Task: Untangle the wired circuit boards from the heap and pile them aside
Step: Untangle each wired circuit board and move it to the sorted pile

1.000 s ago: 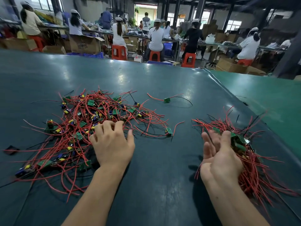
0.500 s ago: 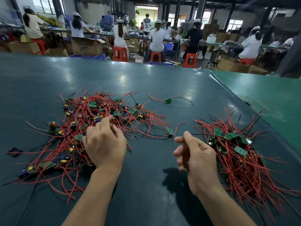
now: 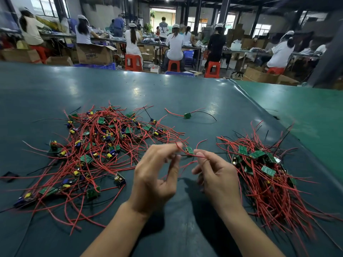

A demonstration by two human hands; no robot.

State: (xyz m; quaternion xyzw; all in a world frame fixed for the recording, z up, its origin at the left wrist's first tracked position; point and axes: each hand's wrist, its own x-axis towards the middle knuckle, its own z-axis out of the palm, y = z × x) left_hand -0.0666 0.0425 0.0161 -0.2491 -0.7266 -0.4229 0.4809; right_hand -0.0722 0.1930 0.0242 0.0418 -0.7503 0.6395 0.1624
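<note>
From my head camera, looking down, I have both hands raised over the dark green table (image 3: 167,93), between the two lots of wiring. My left hand (image 3: 155,175) pinches a red wire (image 3: 179,146) between thumb and forefinger, the other fingers loosely curled beneath. My right hand (image 3: 216,175) pinches the same run of red wire just beside it, the fingertips (image 3: 199,154) closed on it. Between the two pinches, a little beyond my fingers, sits one small green circuit board (image 3: 189,150) with a red lead curling up from it and a thin black lead running off to the right; whether it hangs free of the table I cannot tell. To my left the tangled heap (image 3: 96,147) sprawls across the table: red wires looped through one another, green boards, yellow and blue components scattered among them. To my right lies the sorted pile (image 3: 263,175), its red wires running roughly one way, toward me, with green boards gathered at the far end. A single board with wires (image 3: 187,115) lies alone farther out, apart from both. Beyond the table edge, workers (image 3: 174,45) in caps sit on red stools (image 3: 133,62) at long benches with cardboard boxes (image 3: 93,53) around them.
</note>
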